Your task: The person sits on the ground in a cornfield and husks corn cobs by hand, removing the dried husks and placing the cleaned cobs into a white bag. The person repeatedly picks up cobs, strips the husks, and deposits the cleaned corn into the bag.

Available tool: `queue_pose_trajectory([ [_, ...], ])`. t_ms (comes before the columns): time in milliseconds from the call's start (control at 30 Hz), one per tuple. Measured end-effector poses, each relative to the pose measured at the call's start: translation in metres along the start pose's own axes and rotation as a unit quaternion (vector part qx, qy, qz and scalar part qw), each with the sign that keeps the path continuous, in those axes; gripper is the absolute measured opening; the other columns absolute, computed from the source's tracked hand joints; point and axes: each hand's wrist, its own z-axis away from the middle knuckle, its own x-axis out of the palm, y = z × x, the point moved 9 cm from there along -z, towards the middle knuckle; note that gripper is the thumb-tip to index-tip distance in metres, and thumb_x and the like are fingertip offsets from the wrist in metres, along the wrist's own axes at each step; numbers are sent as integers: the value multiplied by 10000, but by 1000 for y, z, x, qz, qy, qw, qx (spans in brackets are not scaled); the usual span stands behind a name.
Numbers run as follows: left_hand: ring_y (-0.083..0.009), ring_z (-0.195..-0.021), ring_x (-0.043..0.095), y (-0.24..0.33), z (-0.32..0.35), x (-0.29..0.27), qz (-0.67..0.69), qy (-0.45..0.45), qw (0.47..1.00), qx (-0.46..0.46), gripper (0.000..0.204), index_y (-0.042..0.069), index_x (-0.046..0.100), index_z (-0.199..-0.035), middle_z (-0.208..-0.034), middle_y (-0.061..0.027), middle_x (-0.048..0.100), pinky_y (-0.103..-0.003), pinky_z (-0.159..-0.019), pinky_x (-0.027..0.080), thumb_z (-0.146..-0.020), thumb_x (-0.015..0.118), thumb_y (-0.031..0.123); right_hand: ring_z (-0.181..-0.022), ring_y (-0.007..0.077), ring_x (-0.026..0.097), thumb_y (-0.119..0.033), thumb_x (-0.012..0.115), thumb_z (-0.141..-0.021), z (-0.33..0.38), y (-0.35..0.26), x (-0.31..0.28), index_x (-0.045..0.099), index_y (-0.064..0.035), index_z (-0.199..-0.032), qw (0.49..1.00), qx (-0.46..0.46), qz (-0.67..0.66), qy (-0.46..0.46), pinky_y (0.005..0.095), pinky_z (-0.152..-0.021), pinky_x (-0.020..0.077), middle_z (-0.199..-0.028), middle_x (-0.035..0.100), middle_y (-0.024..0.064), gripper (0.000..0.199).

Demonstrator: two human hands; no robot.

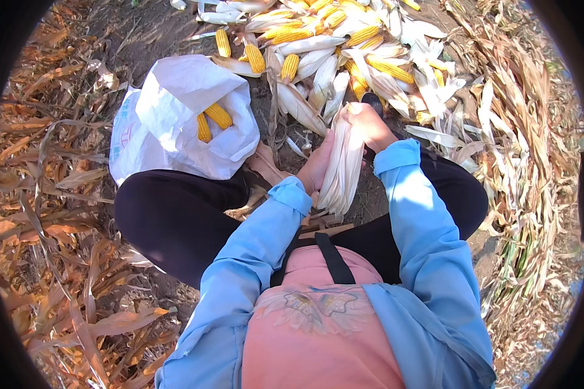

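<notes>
At the centre of the frame, two hands grip one corn ear wrapped in pale husk. The left hand clasps its side, while the right hand closes round its top end. Farther, at upper left, one white sack lies open with two yellow cobs inside. Beyond, along the top edge, a pile of husked cobs, too many to count, lies on the soil.
</notes>
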Motion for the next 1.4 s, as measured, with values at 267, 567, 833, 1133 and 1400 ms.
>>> queue_pose_trajectory([
  [267, -204, -799, 674, 19, 17, -19, -173, 105, 977, 63, 233, -7, 617, -1043, -906, -104, 673, -340, -755, 562, -823, 684, 24, -689, 147, 580, -99, 527, -925, -22, 12, 7, 616, 15, -914, 990, 42, -26, 135, 315, -640, 468, -772, 617, 65, 145],
  [567, -162, -740, 639, 39, 15, -8, -93, 113, 983, 113, 282, -4, 535, -1137, -923, -102, 653, -309, -669, 559, -860, 588, -6, -812, 143, 565, -393, 629, -911, 37, -12, -8, 520, 3, -1174, 965, 30, -122, 231, 294, -713, 477, -955, 590, 79, 488],
  [833, -195, -844, 581, 70, 23, 24, -70, 78, 973, 204, 355, -17, 487, -1210, -956, -124, 587, -312, -798, 531, -870, 591, -13, -1067, 216, 589, -261, 743, -802, 104, -6, 67, 441, 105, -1276, 981, -43, -52, 180, 327, -911, 465, -1148, 610, 187, 671],
  [1133, -134, -714, 438, 122, 51, 96, 39, -63, 974, 215, 269, -10, 404, -1228, -907, -70, 460, -263, -675, 449, -977, 474, 54, -771, 448, 620, -170, 557, -888, 159, -91, 93, 464, 16, -957, 947, -190, 128, 224, 490, -639, 474, -813, 622, 265, 219],
  [1400, -108, -581, 373, 147, 88, 175, 86, -161, 955, 235, 110, -25, 432, -1079, -784, -42, 405, -242, -526, 376, -975, 430, 9, -735, 431, 616, -119, 535, -887, 203, -139, 104, 447, 36, -967, 963, -225, 53, 137, 483, -629, 466, -770, 603, 258, 196],
])
